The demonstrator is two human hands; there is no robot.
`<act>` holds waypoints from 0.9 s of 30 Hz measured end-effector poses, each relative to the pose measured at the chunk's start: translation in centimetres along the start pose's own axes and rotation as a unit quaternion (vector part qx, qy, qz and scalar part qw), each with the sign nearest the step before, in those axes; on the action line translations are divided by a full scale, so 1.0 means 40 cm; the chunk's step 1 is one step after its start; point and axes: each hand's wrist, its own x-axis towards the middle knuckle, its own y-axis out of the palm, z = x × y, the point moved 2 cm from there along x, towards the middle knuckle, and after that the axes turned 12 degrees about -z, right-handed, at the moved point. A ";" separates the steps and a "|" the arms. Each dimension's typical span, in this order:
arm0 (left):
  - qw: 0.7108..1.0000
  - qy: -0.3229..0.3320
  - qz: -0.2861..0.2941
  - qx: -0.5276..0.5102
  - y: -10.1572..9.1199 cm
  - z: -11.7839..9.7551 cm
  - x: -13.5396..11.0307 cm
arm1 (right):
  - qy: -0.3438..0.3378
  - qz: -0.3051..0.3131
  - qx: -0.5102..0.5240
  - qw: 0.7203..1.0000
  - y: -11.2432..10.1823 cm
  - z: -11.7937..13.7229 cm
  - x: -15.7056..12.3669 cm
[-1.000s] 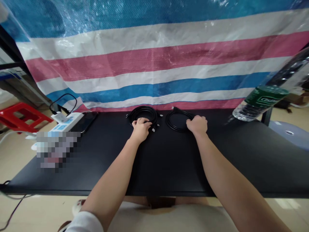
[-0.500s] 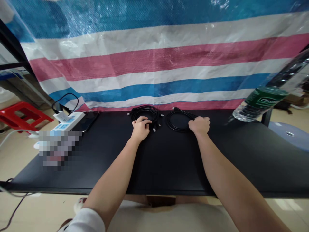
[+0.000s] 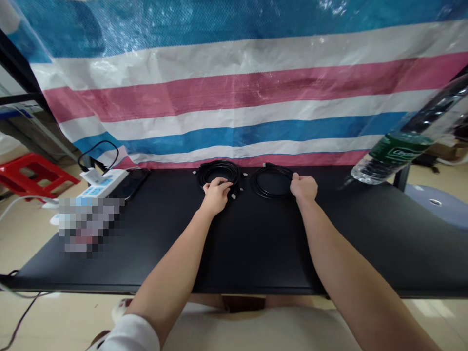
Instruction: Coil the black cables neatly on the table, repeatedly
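Observation:
A thick coil of black cables [image 3: 223, 165] lies at the table's back edge, with several silvery connectors poking out. My left hand [image 3: 216, 196] rests at the coil's front edge, its fingers loosely bent and a little apart; their tips touch the cables. To the right lies a thinner, looser loop of black cable [image 3: 260, 191] with a connector at its back left. My right hand [image 3: 305, 187] is closed in a fist on the right side of that loop. The cable inside the fist is hidden.
A power strip [image 3: 109, 181] with a plugged-in charger and a dark phone [image 3: 136, 183] lie at the left, near a blurred-out item [image 3: 91, 224]. A large water bottle [image 3: 387, 156] stands back right. Behind the black table [image 3: 252, 248] hangs a striped sheet [image 3: 234, 92].
My right hand has shifted slightly right and turned, its thumb now on top. My left hand has moved slightly right along the thick coil's front. Both coils stay about where they were.

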 end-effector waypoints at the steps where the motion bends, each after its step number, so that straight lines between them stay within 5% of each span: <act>1: 1.000 0.005 0.003 0.002 0.003 0.002 0.000 | -0.002 -0.008 0.008 1.000 0.002 -0.001 0.001; 11: 1.000 -0.002 -0.017 -0.002 -0.001 0.000 -0.001 | -0.095 -0.089 0.236 0.963 0.001 0.002 0.007; 20: 0.993 0.056 -0.101 -0.023 -0.006 -0.015 -0.018 | -0.214 0.052 0.309 0.925 -0.050 0.063 -0.042; 27: 0.991 0.120 -0.063 -0.010 0.005 -0.060 -0.029 | -0.163 0.192 0.427 0.868 -0.058 0.089 -0.080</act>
